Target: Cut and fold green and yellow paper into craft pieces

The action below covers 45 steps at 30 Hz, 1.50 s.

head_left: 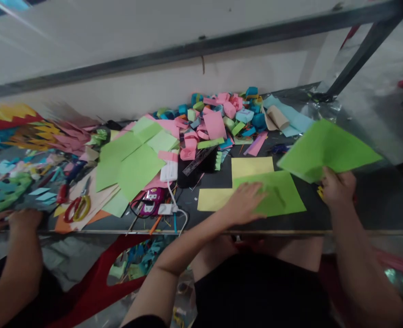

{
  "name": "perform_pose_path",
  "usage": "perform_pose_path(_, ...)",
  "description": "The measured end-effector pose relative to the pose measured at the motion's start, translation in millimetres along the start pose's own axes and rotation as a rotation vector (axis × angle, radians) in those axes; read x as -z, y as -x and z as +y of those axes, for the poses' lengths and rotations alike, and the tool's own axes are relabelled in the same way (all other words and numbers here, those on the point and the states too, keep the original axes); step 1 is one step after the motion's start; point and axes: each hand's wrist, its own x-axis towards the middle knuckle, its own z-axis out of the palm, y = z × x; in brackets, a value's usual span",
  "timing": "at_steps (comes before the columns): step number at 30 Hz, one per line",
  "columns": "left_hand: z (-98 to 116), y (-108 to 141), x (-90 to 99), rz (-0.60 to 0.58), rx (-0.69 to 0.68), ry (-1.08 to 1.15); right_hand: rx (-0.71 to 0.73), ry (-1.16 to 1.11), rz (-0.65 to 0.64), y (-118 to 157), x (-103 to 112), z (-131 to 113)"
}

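My right hand (338, 186) pinches the lower corner of a bright green sheet of paper (328, 148), lifted and tilted above the right part of the table. My left hand (246, 202) lies with its fingers stretched over another green sheet (285, 193) flat on the dark tabletop. Under that sheet, yellow paper (252, 165) shows at the back, and a second yellow piece (213, 199) sticks out to the left, partly beneath my forearm. Close by my right hand, something small with a yellow part (320, 192) is mostly hidden.
Folded paper pieces (227, 111) are heaped along the wall. Left of me are large green sheets (133, 159), a purple device (152, 200), a white power strip (169, 171) with cables and scissors (81, 205). A co-worker's hand (25, 218) rests at the far left table edge.
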Motion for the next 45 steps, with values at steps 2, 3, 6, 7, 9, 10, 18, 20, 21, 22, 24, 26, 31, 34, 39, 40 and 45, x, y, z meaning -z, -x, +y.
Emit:
perform_pose_path(2,4.6,8.1,1.5,-0.162,0.008,-0.05,-0.017,0.036,-0.029,1.6,18.1,-3.0)
perform_pose_path(3,2.4,10.7,2.9,-0.22,0.041,-0.074,-0.021,0.052,-0.063,3.9,23.3,-4.4)
perform_pose_path(6,-11.9,15.9,10.3,-0.281,0.109,-0.093,-0.061,0.039,-0.097,11.8,26.4,-6.5)
perform_pose_path(7,-16.4,17.2,13.0,-0.275,0.109,-0.09,-0.094,0.015,-0.082,14.0,24.8,-6.2)
perform_pose_path(9,-22.2,19.8,17.3,-0.239,0.131,-0.11,-0.186,-0.053,-0.029,17.0,19.9,-4.1)
perform_pose_path(10,-23.6,21.0,18.6,-0.209,0.168,-0.137,-0.225,-0.086,-0.002,18.0,17.0,-2.9)
perform_pose_path(18,-36.6,29.5,9.0,-0.087,0.304,-0.212,-0.253,-0.233,0.068,20.9,-2.7,-10.1)
perform_pose_path(20,-39.4,30.3,3.1,-0.046,0.318,-0.213,-0.262,-0.266,0.094,23.1,-2.8,-12.1)
perform_pose_path(21,-39.8,30.2,0.3,-0.026,0.324,-0.214,-0.263,-0.273,0.107,24.6,-2.2,-12.2)
perform_pose_path(22,-39.4,29.7,-2.1,-0.007,0.329,-0.216,-0.263,-0.269,0.114,26.2,-1.6,-11.7)
perform_pose_path(24,-37.0,27.7,-5.2,0.027,0.345,-0.226,-0.263,-0.251,0.118,29.3,-1.0,-9.5)
perform_pose_path(26,-33.5,24.6,-6.7,0.051,0.361,-0.238,-0.286,-0.258,0.109,31.9,-2.6,-7.1)
perform_pose_path(31,-29.4,18.5,-12.2,0.103,0.368,-0.242,-0.441,-0.372,-0.071,39.2,-15.4,-7.6)
perform_pose_path(34,-33.8,17.0,-15.1,0.157,0.36,-0.209,-0.459,-0.504,-0.133,44.5,-23.1,-11.2)
perform_pose_path(39,-44.7,16.7,-11.9,0.127,0.404,-0.142,-0.466,-0.6,-0.285,45.7,-37.1,-7.4)
perform_pose_path(40,-45.9,16.6,-11.3,0.116,0.391,-0.14,-0.469,-0.587,-0.303,44.4,-41.1,-5.3)
perform_pose_path(45,-46.2,13.0,-10.8,0.112,0.342,-0.182,-0.577,-0.585,-0.197,39.6,-63.3,-3.3)
